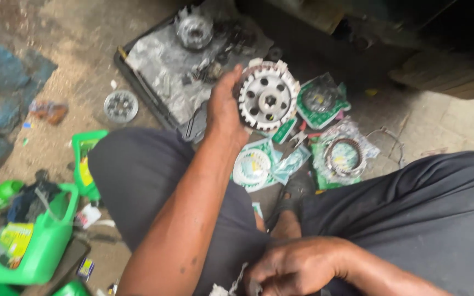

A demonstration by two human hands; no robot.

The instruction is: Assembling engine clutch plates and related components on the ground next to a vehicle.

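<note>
The left hand (226,109) grips a toothed hub (266,97) of pale, matt cast metal, its face smooth around drilled holes. Just beyond the fingertips lie ring plates (344,157) of dull metal in glossy, crinkled clear plastic wrappers (319,101). The right hand (297,267) closes on something pale and crumpled, too blurred to tell. Trousers (138,175) are matt dark cloth. The jug (39,241) is shiny green plastic.

Two hands: the left hand (223,107) at twelve o'clock, the right hand (297,266) at six; one toothed metal hub (266,96); three packeted ring discs (344,156) at two o'clock; two green jugs (39,241) at eight.
</note>
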